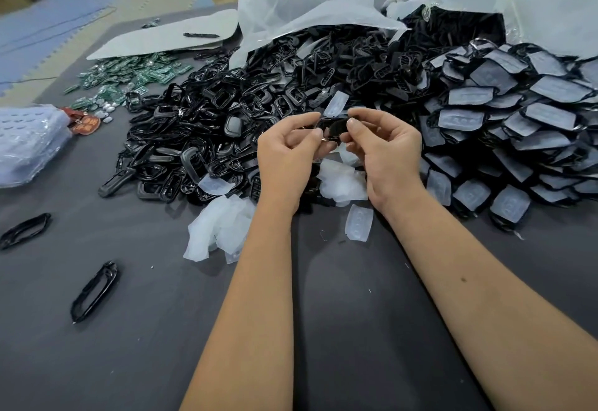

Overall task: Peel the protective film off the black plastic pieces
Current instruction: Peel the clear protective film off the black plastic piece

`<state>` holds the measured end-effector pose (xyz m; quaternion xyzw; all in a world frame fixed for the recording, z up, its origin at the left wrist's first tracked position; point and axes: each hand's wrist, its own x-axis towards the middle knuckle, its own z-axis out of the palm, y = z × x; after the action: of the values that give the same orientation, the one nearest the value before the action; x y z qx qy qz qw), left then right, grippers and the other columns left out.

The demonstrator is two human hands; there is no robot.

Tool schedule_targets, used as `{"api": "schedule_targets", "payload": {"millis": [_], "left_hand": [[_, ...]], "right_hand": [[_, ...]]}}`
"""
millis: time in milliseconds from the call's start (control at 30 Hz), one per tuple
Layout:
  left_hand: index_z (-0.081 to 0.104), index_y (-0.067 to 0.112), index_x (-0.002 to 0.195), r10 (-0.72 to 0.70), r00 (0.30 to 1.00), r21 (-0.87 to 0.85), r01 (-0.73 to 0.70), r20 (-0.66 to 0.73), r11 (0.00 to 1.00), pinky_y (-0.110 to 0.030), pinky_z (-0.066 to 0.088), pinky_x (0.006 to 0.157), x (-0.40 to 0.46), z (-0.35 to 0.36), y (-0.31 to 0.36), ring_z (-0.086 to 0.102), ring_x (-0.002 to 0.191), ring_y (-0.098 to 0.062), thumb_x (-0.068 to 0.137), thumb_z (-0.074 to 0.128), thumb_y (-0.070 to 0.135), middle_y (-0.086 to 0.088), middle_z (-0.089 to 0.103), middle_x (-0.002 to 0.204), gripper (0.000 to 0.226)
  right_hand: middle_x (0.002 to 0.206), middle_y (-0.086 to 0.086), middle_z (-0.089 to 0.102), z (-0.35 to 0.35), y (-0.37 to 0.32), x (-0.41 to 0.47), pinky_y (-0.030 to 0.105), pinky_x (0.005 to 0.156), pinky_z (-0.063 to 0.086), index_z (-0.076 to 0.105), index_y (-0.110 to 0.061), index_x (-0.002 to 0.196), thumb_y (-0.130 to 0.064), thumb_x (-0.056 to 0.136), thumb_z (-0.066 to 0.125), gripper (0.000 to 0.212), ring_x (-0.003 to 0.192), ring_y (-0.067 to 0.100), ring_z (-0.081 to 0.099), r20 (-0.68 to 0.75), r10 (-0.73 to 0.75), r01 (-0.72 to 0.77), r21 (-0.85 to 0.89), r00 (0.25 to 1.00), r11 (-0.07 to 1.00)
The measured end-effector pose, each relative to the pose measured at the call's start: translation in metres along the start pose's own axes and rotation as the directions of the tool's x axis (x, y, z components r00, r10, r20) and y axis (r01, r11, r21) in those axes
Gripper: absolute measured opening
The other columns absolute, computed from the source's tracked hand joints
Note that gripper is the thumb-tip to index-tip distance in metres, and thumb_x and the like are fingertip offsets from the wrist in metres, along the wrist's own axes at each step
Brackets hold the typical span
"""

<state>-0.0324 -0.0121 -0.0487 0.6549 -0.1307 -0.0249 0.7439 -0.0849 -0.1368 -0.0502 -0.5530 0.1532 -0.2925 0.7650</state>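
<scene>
Both thumbs and fingertips pinch one black plastic piece (331, 128) between them — left hand (289, 155) at its left end, right hand (383, 148) at its right, raised above mid-bench. Peeled film scraps (339, 184) lie just beneath. Beyond, a heap of black frames (207, 125) spreads leftward — film-covered pieces (517, 125) are stacked toward the bench's right edge.
</scene>
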Motion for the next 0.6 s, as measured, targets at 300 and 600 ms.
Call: {"api": "schedule_targets", "payload": {"millis": [300,600], "left_hand": [[0.074,0.005,0.098,-0.031,0.999,-0.058,0.031,0.011,0.998,-0.033,0.063,0.078,-0.0014,0.0016,0.0031,0.074,0.071,-0.018,0.092,0.055,-0.011,0.003,0.064,0.063,0.025],[0.072,0.008,0.098,-0.007,1.0,-0.014,0.007,0.028,1.0,-0.03,0.062,0.074,0.001,-0.0013,-0.0015,0.075,0.07,-0.021,0.09,0.063,-0.003,-0.001,0.07,0.069,0.016]], "right_hand": [[0.075,0.009,0.077,0.0028,0.005,-0.0033,0.028,0.059,0.059,0.078,-0.009,0.091,-0.002,0.089,0.078,0.007,0.06,0.023,0.074,-0.002,-0.113,0.11,-0.181,0.994,0.977],[0.075,0.008,0.076,0.0041,0.0051,-0.0058,0.033,0.057,0.061,0.077,-0.003,0.094,-0.007,0.089,0.079,0.007,0.058,0.02,0.074,-0.062,-0.198,0.167,-0.331,0.978,0.929]]}}
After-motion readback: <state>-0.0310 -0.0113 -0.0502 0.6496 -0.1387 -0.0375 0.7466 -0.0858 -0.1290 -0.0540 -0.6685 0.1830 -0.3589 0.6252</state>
